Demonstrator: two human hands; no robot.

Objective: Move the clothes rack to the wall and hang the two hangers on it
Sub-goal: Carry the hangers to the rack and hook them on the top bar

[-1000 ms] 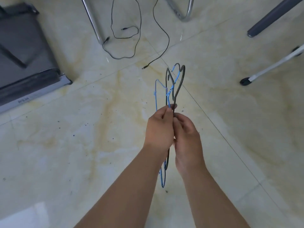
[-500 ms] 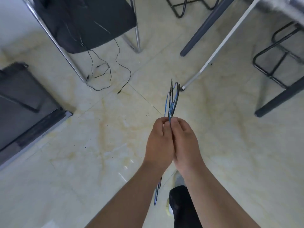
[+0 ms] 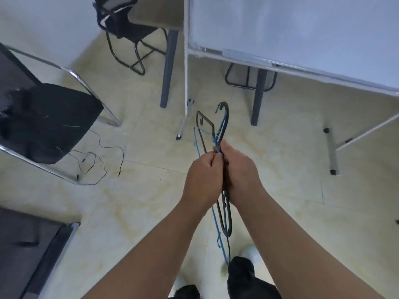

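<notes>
Bottom of frame: your dark trouser legs, pale tiled floor (image 3: 129, 212). Centre: your left hand (image 3: 204, 180) and right hand (image 3: 241, 175) are pressed together, both closed on the necks of a blue wire hanger (image 3: 217, 221) and a black wire hanger (image 3: 225, 219), hooks pointing away from you. Beyond, upper centre: whiteboard stand leg (image 3: 185, 83), desk leg (image 3: 169, 67), chairs. No clothes rack in view. Likely step: carrying the hangers. Next, find the rack, then separate the two hooks; they look tangled.

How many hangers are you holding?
2. A blue hanger and a black hanger, bunched together and pinched between the left hand and right hand, with their hooks pointing away from the person.
</notes>
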